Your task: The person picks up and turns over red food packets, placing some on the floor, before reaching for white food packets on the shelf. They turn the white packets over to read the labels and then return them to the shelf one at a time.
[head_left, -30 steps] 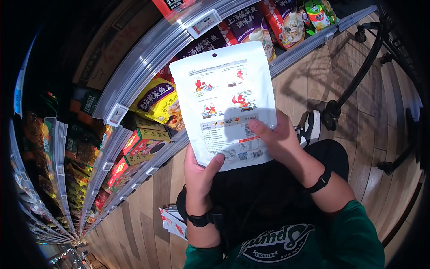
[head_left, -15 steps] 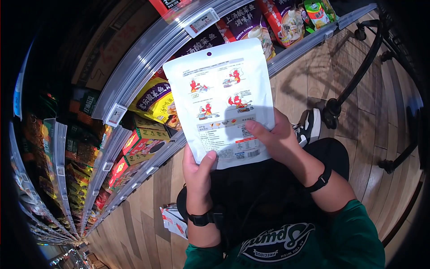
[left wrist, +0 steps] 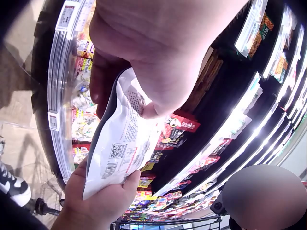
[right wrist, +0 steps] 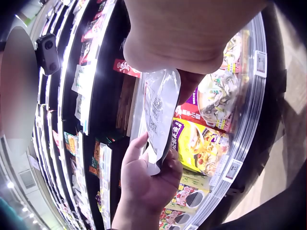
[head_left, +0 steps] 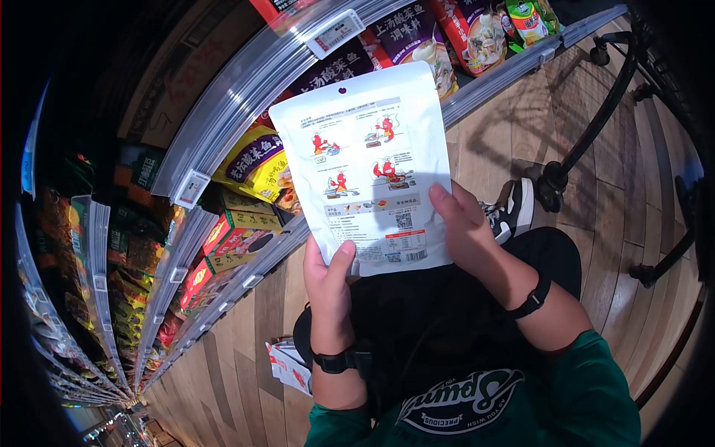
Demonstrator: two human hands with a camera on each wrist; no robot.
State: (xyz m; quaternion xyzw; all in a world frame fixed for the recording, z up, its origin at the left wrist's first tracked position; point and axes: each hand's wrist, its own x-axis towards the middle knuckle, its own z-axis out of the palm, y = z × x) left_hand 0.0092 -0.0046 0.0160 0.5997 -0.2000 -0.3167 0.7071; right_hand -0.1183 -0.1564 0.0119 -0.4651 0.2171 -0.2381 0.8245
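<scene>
A white seasoning pouch (head_left: 365, 160) is held up in front of me, its printed back towards the head view. Small red cartoon figures, text, a QR code and a barcode cover that side. My left hand (head_left: 328, 279) grips the lower left corner, thumb on the front and fingers hidden behind. On the lower right edge my right hand (head_left: 468, 223) holds the pouch the same way, its thumb at the margin. From the left wrist view the pouch (left wrist: 125, 136) appears nearly edge-on between both hands. The right wrist view shows the left hand (right wrist: 151, 179) pinching one corner.
Shelves (head_left: 246, 97) with price tags run along the left and far side. They carry a yellow pouch (head_left: 261, 167), purple pouches (head_left: 406, 37) and green-red boxes (head_left: 238, 237). A wheeled black cart (head_left: 596, 134) stands right. Another white packet (head_left: 289, 366) lies on the wooden floor.
The pouch has shifted slightly left and up in the head view. My right thumb has slid from the printed area towards the right edge, uncovering the QR code.
</scene>
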